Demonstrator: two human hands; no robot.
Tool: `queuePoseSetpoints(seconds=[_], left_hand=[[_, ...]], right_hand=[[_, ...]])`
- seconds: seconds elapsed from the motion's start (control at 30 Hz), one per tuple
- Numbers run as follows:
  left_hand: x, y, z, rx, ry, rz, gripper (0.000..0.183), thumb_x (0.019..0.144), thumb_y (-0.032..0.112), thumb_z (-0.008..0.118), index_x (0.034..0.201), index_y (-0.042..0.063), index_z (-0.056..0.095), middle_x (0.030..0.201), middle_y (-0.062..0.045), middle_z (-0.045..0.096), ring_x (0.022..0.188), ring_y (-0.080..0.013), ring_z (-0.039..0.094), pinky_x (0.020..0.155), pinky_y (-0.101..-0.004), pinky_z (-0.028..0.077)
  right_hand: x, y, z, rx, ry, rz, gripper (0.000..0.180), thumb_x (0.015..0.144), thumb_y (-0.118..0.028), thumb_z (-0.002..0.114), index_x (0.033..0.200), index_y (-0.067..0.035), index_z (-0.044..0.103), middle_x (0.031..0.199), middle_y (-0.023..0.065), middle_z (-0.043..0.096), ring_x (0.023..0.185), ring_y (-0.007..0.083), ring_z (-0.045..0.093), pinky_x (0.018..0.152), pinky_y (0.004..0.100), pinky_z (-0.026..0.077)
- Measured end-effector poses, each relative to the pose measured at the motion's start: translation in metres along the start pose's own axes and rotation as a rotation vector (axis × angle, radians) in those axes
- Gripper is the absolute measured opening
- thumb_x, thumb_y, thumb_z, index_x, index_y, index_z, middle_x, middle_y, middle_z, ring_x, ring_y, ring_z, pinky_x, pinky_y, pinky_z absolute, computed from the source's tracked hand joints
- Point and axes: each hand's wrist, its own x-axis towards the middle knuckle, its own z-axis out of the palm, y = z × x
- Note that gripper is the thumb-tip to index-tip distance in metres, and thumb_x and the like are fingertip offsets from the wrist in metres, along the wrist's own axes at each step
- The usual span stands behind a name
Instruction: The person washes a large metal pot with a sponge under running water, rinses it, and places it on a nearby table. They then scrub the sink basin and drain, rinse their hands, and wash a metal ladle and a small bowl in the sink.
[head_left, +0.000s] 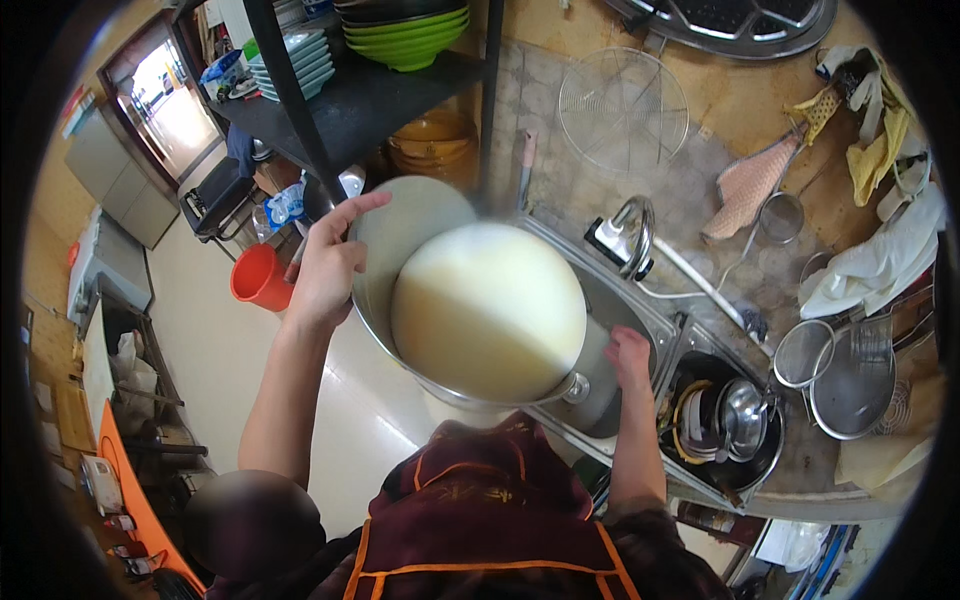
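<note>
A large metal pot (411, 196) tilts over the near left part of the steel sink. Inside it a pale, cloudy round surface (487, 315) is half sunlit; I cannot tell whether it is liquid or the pot's bottom. My left hand (330, 262) grips the pot's left rim, index finger stretched along it and thumb curled inward. Over the left sink basin (600, 416), my right hand (628, 352) is blurred beside the pot's right side, fingers bent, apart from the metal handle (576, 388). Whether it holds anything is unclear.
A chrome tap (641, 232) rises behind the sink. The right basin holds a black wok (772, 442) with metal bowls. A dark shelf (360, 112) bearing stacked green bowls (409, 37) stands close at left. A red bucket (261, 277) is on the floor.
</note>
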Motion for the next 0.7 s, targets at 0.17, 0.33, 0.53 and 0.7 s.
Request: queuePoseSetpoints(seconds=[0.17,0.33,0.53,0.7], left_hand=[[0.0,-0.002,-0.003,0.069,-0.002,-0.003,0.074,0.059,-0.009,0.038,0.13,-0.004,0.058,0.121,-0.017,0.062,0.113,-0.0223,0.059,0.096,-0.0253,0.046],[-0.001,0.0,-0.001,0.045,0.014,-0.011,0.074,0.06,-0.01,0.039,0.131,-0.005,0.057,0.125,-0.017,0.061,0.115,-0.0242,0.059,0.096,-0.027,0.047],[-0.002,-0.004,-0.001,-0.004,0.038,0.022,0.077,0.063,-0.013,0.042,0.138,0.0,0.051,0.132,-0.014,0.057,0.124,-0.0238,0.054,0.1,-0.0322,0.046],[-0.017,-0.01,0.002,0.086,0.33,-0.048,0.062,0.078,-0.005,0.06,0.14,-0.002,0.048,0.132,-0.015,0.057,0.124,-0.0226,0.053,0.101,-0.0341,0.046]], right_hand=[[0.018,-0.006,0.028,-0.072,-0.067,0.038,0.031,0.09,-0.014,0.064,0.117,0.002,0.064,0.09,0.0078,0.064,0.072,0.0188,0.061,0.063,0.0332,0.055],[0.053,-0.011,0.05,0.046,-0.181,0.12,0.034,0.092,-0.013,0.065,0.121,0.004,0.06,0.09,0.0088,0.065,0.073,0.0201,0.063,0.063,0.035,0.056],[0.114,0.026,0.061,0.368,-0.357,0.168,0.013,0.092,-0.004,0.063,0.103,0.001,0.064,0.095,0.0106,0.067,0.084,0.0227,0.066,0.075,0.0366,0.056],[0.131,0.01,0.058,0.47,-0.591,0.264,0.007,0.089,-0.005,0.058,0.096,-0.006,0.061,0.078,0.0035,0.059,0.064,0.0155,0.055,0.056,0.03,0.046]])
